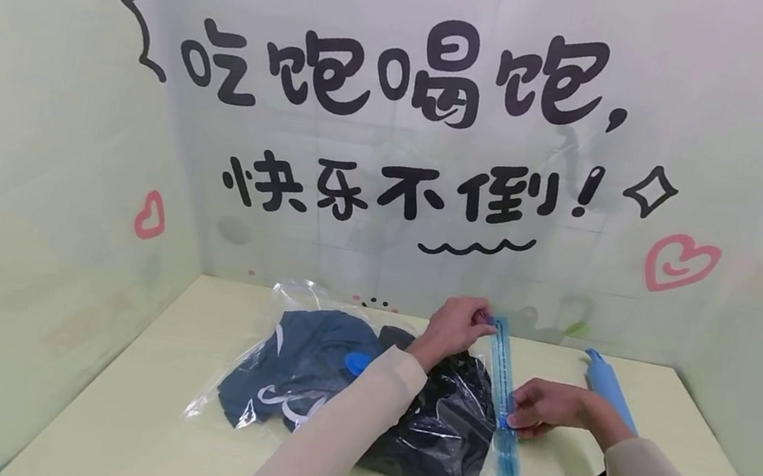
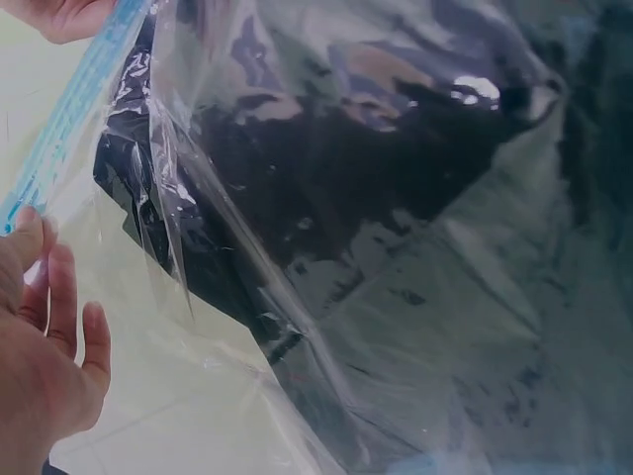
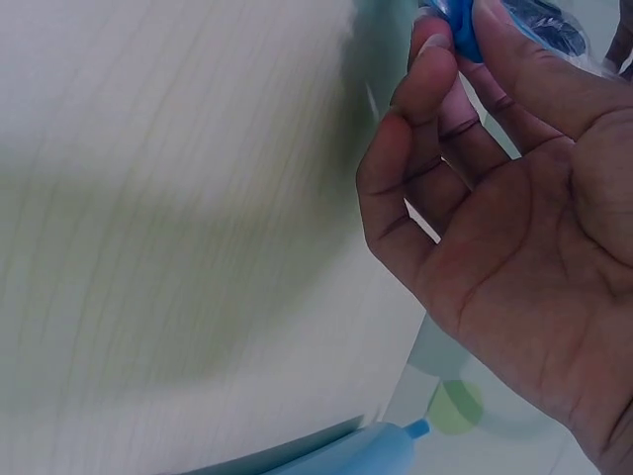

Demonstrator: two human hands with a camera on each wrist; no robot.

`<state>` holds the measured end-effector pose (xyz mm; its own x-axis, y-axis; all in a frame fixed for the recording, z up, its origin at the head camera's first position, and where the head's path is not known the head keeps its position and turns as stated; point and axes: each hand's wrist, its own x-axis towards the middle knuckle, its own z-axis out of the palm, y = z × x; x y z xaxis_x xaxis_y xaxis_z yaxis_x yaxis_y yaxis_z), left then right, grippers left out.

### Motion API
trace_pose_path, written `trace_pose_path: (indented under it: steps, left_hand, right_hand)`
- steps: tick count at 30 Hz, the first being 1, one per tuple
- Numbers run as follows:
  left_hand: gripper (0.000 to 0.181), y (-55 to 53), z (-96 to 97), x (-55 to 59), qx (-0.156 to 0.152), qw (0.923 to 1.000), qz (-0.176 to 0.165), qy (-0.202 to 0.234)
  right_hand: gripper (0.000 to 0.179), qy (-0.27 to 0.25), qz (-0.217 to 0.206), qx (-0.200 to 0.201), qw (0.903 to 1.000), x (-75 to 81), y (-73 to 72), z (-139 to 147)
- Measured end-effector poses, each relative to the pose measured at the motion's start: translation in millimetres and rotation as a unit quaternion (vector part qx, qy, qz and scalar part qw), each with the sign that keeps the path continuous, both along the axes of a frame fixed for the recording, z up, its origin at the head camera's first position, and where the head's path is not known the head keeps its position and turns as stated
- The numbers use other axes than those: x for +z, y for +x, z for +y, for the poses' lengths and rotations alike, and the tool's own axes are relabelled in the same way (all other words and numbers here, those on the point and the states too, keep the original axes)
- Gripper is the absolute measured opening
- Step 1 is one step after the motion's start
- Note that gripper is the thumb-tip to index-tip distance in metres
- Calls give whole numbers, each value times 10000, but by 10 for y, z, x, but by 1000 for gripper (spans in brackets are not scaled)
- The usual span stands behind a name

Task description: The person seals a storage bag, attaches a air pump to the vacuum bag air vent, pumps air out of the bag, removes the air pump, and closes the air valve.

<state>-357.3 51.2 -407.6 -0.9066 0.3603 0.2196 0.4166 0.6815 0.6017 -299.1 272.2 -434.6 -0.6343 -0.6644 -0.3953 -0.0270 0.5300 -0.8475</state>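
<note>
Vacuum bag of dark clothes lies near tabletop's far edge, zip strip along its right side. Left hand pinches strip's far end; right hand pinches blue slider midway. Slack between them, I'd judge, could buckle strip, derail slider.

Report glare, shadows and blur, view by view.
Head view: crisp wall lettering, small glints on the clear bag; left wrist view: a bright glare patch on it, fine detail soft; right wrist view: broad soft shadows across the table.
</note>
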Motion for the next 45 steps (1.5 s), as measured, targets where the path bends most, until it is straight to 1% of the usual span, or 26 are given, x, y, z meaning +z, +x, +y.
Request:
trace_pose_path:
  steps: [3,6,11,17,21,27,33,38,41,45]
  left_hand:
    - [13,1,28,-1,-52,10000,-68,27]
    - [12,5,64,-17,-81,10000,-33,-2]
    - [11,29,117,-29,5,9999,-33,-158]
    - [13,75,150,1,17,9993,-42,-375]
    - [14,86,157,10,147,9989,-1,-449]
    - [13,88,174,26,99,9989,-3,-458]
    - [13,66,144,68,273,9982,42,-532]
    - [13,47,116,93,389,9982,29,-458]
    - [12,26,91,98,496,9980,16,-385]
    - [10,-7,52,117,630,9975,46,-322]
  right_hand:
    - [22,-27,157,38,9999,-16,7,44]
    - [21,-137,238,84,9996,-48,22,90]
    - [24,-403,110,154,9990,-87,49,150]
    - [28,-603,-95,340,9976,-117,39,181]
    - [30,-731,-164,451,9962,-133,32,170]
    - [33,-697,-434,560,9950,-118,69,133]
    - [41,-517,-329,929,9938,-103,103,47]
    - [43,-315,-294,987,9942,-78,116,-24]
    - [45,-200,-382,1081,9932,-88,160,-73]
    - [40,-206,-743,1030,9917,-105,225,-117]
